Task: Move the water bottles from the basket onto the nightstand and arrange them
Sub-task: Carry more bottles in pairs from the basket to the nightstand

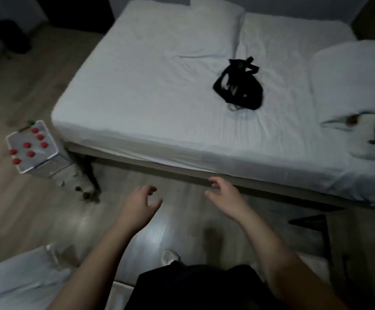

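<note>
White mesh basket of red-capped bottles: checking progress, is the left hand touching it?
Apart. Head view shows bare floor between left hand and white basket.

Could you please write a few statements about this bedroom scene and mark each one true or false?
1. The left hand and the right hand hold nothing. True.
2. The basket stands on the bed. False: it stands on the floor, beside a corner of the bed.
3. The bottles in the basket have red caps. True.
4. The black item lies on the floor. False: it lies on the bed's white sheet.
</note>
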Demonstrator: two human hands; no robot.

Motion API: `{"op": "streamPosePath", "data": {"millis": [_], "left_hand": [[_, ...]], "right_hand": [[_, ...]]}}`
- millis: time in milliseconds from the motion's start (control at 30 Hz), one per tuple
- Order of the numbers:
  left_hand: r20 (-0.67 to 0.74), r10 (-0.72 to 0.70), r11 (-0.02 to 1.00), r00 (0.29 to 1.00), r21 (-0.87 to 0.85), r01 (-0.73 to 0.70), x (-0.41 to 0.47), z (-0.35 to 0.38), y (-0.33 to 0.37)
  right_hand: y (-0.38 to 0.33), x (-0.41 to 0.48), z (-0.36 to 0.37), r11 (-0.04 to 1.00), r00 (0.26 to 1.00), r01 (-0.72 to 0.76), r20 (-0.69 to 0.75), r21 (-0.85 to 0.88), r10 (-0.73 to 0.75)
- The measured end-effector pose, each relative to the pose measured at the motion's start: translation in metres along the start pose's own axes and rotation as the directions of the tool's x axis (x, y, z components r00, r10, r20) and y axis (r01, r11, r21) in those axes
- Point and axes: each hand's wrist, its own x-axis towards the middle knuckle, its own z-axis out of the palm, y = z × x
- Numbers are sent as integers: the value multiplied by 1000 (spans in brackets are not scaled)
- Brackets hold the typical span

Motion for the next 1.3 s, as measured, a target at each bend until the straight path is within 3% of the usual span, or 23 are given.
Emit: {"op": "streamPosePath", "data": {"millis": [300,767,1000,1133,1300], "left_hand": [[-154,-181,977,971,-141,159,-14,-63,-109],[-124,-349,920,929,-236,314,78,-122,-235],[-76,-449,879,890,-218,424,130,-194,-316],[-94,-548,810,831,-305,500,153,-223,-357],[-47,-616,744,786,-362,561,181,-255,-408]], "right_hand": [[-114,45,94,967,966,204,191,-153,-174],[-220,181,210,937,914,253,378,-242,-149],[-341,258,296,861,798,404,579,-307,-168],[-403,282,339,787,718,513,673,-341,-176],[-462,299,382,748,677,543,726,-382,-121]]}}
